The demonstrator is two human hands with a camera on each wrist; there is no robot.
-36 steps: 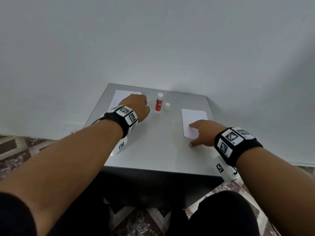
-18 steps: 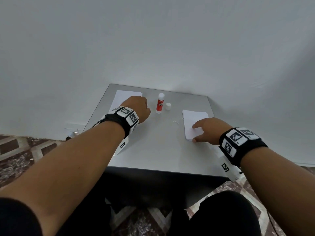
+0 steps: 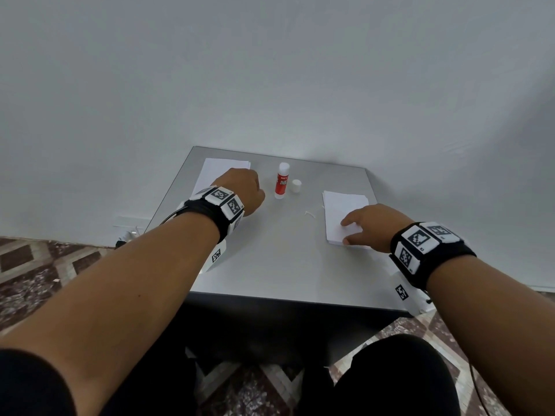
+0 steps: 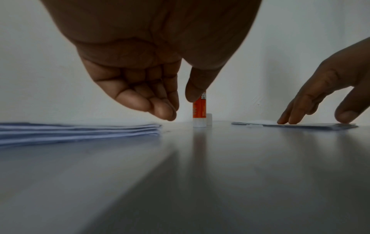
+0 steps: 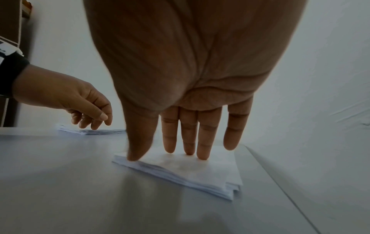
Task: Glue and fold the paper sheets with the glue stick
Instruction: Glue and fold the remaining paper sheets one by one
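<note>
On the grey table (image 3: 279,265) the glue stick (image 3: 281,181) stands upright near the far edge, its white cap (image 3: 296,186) off and standing just to its right. The left hand (image 3: 243,190) hangs over the near right corner of the left paper stack (image 3: 219,169), just left of the glue stick and apart from it; from the left wrist its fingers (image 4: 160,109) are loosely curled and hold nothing, the tips just above the stack's edge. The right hand (image 3: 372,226) lies on the right paper stack (image 3: 342,205), well apart from the glue stick; from the right wrist its straight fingers (image 5: 202,142) press down on the top sheet and the thumb touches the stack's near left corner. A small white scrap (image 3: 310,214) lies on the table between the glue stick and the right stack. The red label on the glue stick reads "GLUE STICK" in white, with a smaller line above it too small to read. Both wrists wear black bands with square black-and-white markers.
</note>
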